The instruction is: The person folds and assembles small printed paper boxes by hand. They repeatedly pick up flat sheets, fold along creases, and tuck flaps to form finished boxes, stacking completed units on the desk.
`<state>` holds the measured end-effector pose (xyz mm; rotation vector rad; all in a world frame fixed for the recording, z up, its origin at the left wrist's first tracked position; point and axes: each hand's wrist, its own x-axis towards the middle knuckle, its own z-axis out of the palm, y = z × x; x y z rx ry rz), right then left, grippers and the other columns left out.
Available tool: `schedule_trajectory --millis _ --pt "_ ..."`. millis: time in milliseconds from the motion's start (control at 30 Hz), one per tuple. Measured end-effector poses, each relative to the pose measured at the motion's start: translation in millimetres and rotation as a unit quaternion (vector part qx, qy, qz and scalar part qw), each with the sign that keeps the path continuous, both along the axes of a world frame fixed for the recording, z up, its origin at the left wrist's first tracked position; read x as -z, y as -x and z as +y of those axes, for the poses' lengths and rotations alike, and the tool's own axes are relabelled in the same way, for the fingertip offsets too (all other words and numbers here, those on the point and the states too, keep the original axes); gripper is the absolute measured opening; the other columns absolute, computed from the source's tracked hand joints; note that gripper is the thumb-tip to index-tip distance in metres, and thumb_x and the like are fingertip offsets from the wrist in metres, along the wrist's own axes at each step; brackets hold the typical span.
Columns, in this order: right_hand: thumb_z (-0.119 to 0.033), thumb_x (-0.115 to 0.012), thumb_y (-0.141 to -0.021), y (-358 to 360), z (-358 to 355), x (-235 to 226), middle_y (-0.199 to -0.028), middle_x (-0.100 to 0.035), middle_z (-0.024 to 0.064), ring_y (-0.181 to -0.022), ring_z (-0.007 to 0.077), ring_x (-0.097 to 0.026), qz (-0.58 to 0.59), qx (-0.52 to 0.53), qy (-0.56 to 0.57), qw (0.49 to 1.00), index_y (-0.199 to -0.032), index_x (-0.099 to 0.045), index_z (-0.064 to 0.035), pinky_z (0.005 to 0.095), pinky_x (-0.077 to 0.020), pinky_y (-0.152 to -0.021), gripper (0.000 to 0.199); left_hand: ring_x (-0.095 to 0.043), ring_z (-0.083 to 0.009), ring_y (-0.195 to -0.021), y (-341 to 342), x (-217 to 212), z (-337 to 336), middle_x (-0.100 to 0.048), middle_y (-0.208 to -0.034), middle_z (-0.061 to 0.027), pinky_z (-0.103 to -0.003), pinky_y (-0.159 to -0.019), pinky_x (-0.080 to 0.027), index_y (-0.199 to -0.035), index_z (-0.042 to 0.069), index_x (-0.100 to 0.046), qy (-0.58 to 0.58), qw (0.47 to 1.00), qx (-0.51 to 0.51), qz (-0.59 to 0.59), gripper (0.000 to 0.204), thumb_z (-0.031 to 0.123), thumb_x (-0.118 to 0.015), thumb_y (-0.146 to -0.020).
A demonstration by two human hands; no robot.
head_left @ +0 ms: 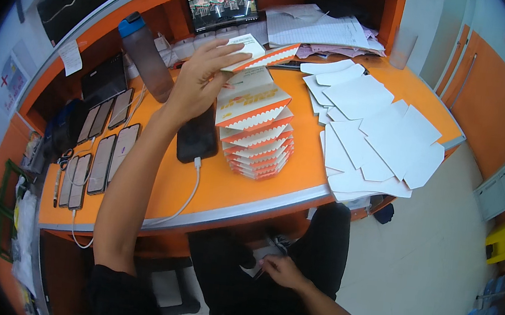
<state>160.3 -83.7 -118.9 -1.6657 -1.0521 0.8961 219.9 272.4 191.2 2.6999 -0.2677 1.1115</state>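
Note:
A leaning stack of nested paper food cartons [259,127], orange and white with scalloped edges, rises from the middle of the orange desk. At its top my left hand [202,78] is closed on one paper carton [254,56], fingers over its pale panel and thumb below. My right hand [283,271] is low over my lap, its fingers curled together. A thin dark shape shows at its fingertips, too small to name. To the right of the stack lies a loose pile of flat white carton blanks [384,134], overlapping and reaching the desk's front edge.
Beside my left forearm lies a black phone [197,136] with a white cable. Several more phones [102,163] cover the desk's left side. A blue-lidded bottle [146,57] stands behind them. At the back are a lit screen [224,8] and papers [315,32].

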Motion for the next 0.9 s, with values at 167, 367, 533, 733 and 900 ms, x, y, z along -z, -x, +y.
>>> schedule_trajectory --millis 167,367,533,733,900 --pt "-0.024 -0.06 -0.102 2 1 1 -0.087 -0.069 0.0208 -0.084 0.0387 -0.07 -0.003 -0.021 -0.015 1.0 -0.097 -0.068 -0.0003 0.0433 -0.0524 -0.073 0.026 -0.034 -0.0367 -0.148 16 10 -6 -0.052 -0.153 -0.01 -0.048 -0.121 -0.03 -0.133 0.02 -0.071 0.058 0.996 -0.029 0.055 0.048 0.004 -0.061 -0.088" --pt "-0.024 -0.062 -0.101 1 0 3 -0.088 -0.07 0.0208 -0.083 0.0386 -0.069 -0.012 -0.027 -0.016 0.999 -0.099 -0.069 0.0001 0.0434 -0.0525 -0.073 0.025 -0.029 -0.0363 -0.152 17 15 -9 -0.032 -0.165 -0.0169 -0.048 -0.122 -0.027 -0.132 0.021 -0.071 0.131 0.987 -0.048 0.081 0.045 0.007 -0.067 -0.089" --pt "-0.024 -0.062 -0.101 2 -1 10 -0.089 -0.07 0.0203 -0.083 0.0374 -0.07 -0.012 -0.022 -0.024 0.999 -0.1 -0.069 -0.0003 0.0434 -0.0525 -0.074 0.025 -0.032 -0.0361 -0.15 23 14 -20 -0.034 -0.163 -0.0174 -0.049 -0.121 -0.028 -0.13 0.02 -0.072 0.143 0.984 -0.031 0.099 0.044 0.007 -0.069 -0.088" --pt "-0.022 -0.063 -0.101 5 0 -16 -0.09 -0.072 0.018 -0.083 0.0339 -0.071 -0.03 -0.032 -0.047 0.998 -0.1 -0.07 -0.0008 0.0415 -0.0538 -0.075 0.023 -0.033 -0.0339 -0.15 32 16 -26 -0.04 -0.16 -0.0149 -0.049 -0.12 -0.029 -0.126 0.018 -0.075 0.135 0.983 -0.034 0.116 0.038 0.013 -0.073 -0.088" --pt "-0.016 -0.07 -0.097 7 -1 -97 -0.089 -0.072 0.0143 -0.081 0.027 -0.071 -0.029 -0.057 -0.118 0.991 -0.096 -0.071 -0.0019 0.0373 -0.0552 -0.073 0.014 -0.032 -0.0335 -0.15 41 13 -30 -0.04 -0.16 -0.0138 -0.049 -0.122 -0.028 -0.124 0.021 -0.076 0.152 0.978 -0.018 0.14 0.041 0.014 -0.078 -0.084"
